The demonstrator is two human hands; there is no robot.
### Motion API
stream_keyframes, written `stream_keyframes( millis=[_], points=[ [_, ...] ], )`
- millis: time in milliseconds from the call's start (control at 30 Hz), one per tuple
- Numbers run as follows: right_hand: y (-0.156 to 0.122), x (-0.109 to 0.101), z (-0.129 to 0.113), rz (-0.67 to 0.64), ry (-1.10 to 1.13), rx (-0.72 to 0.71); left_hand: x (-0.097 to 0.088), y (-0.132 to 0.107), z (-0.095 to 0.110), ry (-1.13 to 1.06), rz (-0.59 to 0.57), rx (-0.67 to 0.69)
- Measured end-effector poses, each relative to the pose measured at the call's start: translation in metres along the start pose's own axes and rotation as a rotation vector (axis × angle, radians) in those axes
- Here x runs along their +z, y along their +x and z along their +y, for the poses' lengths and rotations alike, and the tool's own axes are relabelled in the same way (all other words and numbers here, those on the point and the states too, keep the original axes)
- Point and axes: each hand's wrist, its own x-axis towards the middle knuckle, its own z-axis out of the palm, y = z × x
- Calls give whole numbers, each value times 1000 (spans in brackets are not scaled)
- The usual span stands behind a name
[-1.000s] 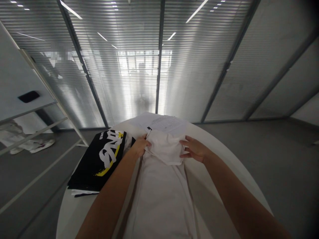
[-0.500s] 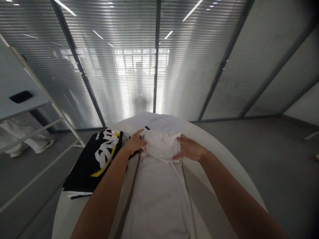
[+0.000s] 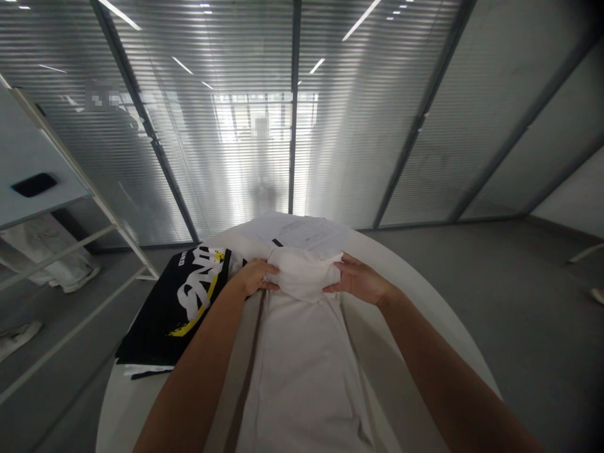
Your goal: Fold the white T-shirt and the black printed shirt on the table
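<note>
A white garment (image 3: 302,365), folded into a long strip, lies lengthwise on the round white table (image 3: 425,314). Its far end is doubled back as a thick flap (image 3: 304,274). My left hand (image 3: 257,277) pinches the flap's left edge between thumb and fingers. At the right edge, my right hand (image 3: 356,280) grips the cloth with the thumb on the near side. Between my hands the flap looks fairly smooth. The fingertips under the cloth are partly hidden.
Left of my left arm lies a stack of folded black clothing (image 3: 160,314) with white and yellow print. Paper sheets (image 3: 302,231) lie at the table's far edge. A whiteboard stand (image 3: 117,229) is at the left, with a person's legs (image 3: 61,251) behind it.
The flap looks flatter and its near edge has drawn back slightly. My left hand has shifted a little lower along its edge. Behind the stand, the person's feet have moved.
</note>
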Motion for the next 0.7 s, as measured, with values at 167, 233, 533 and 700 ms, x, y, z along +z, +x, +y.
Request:
stream_keyframes(
  millis=[167, 233, 533, 700],
  points=[
    [-3, -14, 1, -36, 33, -15, 2, -6, 2, -129, 20, 120],
    [-4, -19, 2, -13, 22, -19, 3, -9, -3, -154, 12, 166],
    [-14, -23, -9, -273, -277, 18, -7, -33, -28, 269, -116, 490],
    [-14, -19, -13, -443, -370, 114, -4, -43, -30, 573, 43, 536]
  ],
)
